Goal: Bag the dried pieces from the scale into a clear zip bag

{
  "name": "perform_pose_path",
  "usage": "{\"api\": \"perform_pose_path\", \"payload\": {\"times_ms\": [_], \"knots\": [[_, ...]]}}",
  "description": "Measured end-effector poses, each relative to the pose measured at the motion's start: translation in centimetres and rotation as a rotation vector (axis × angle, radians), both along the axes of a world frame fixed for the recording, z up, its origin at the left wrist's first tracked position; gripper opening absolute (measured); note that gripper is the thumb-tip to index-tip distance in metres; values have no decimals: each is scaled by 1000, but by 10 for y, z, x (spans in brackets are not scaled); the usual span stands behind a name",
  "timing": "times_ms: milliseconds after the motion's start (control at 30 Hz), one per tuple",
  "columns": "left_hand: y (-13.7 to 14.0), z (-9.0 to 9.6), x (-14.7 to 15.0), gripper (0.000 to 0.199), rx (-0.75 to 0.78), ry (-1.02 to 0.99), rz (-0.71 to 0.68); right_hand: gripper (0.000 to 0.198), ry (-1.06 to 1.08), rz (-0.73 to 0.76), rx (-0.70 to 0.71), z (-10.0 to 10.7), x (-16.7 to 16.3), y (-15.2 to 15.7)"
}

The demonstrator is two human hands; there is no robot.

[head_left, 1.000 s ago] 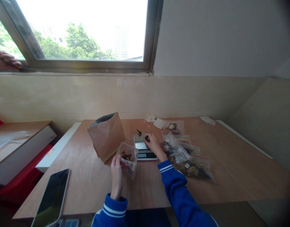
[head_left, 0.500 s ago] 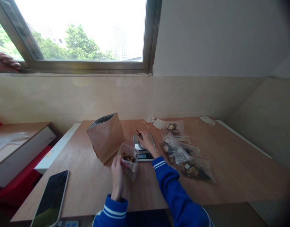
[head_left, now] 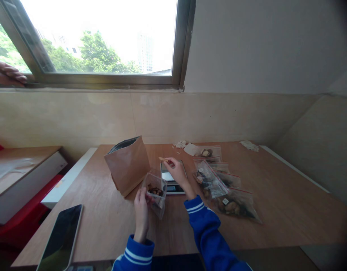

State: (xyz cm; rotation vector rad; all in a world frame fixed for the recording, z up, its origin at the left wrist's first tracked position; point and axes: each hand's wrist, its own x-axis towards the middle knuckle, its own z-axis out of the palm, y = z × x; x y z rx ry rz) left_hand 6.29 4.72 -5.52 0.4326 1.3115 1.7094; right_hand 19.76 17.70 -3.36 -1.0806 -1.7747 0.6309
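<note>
My left hand [head_left: 141,205] is closed on a clear zip bag [head_left: 159,205] holding brown dried pieces [head_left: 155,190]. Pinched in the fingertips of my right hand [head_left: 176,169] is a thin tan dried slice [head_left: 163,160], raised above a kitchen scale [head_left: 165,175]. My right hand and wrist cover part of the scale's plate; its dark display [head_left: 175,189] shows, but I cannot read the digits. Left of the scale stands a brown paper bag [head_left: 129,163], its mouth open and a dark lining visible inside.
Several zip bags of dried mushrooms and other pieces [head_left: 232,205] lie right of the scale. White scraps [head_left: 181,144] are near the wall. A smartphone [head_left: 60,237] lies at the table's left front. Another person's hand [head_left: 9,74] rests at the window frame.
My right hand has lifted slightly and turned the dried slice, which looked dark before and now shows a tan side. My left hand still grips the zip bag in nearly the same place.
</note>
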Motion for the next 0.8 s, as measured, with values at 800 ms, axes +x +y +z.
{"api": "perform_pose_path", "payload": {"times_ms": [800], "knots": [[-14, 8, 20, 40, 259, -67, -276, 37, 377, 135, -281, -4, 2, -112]]}}
